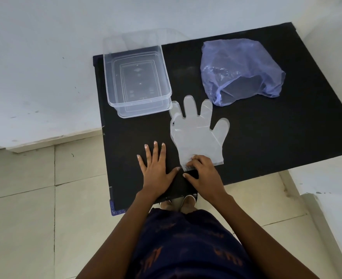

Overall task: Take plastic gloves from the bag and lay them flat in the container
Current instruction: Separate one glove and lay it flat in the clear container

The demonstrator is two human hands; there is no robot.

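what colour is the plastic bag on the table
The bag is translucent pale blue-violet, seen in the head view.

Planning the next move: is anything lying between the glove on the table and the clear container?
Nothing visible. The plastic glove lies flat beside the empty clear container; the blue bag sits off to the other side.

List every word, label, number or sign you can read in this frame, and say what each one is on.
No text can be read.
Container: raised moulded marks on its clear base, too small and blurred to read.
Person's dark clothing: orange printed pattern, blurred; cannot tell whether it holds letters.
Glove, bag and black table: no print visible.
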